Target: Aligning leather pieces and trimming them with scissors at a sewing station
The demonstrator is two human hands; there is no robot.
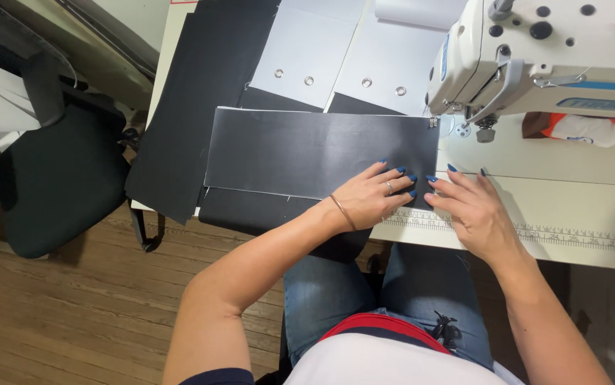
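- Hands lie flat at the near right corner of a black sheet (307, 150) on the white tabletop (578, 207).
- The left hand (368, 199) presses down on the sheet with its fingers (400, 187) spread open, likely so it cannot slide.
- The right hand (471, 210) rests just beside the sheet's edge, fingers open too, holding nothing.
- The sheet's far right corner sits under the white sewing machine (542, 57).
- Grey pieces with metal rings (304, 46) wait behind.

We cannot see the needle behind the sewing machine (535, 57) head; the machine's right end and the chair (58, 178) left of it are cut off by the picture's edge.
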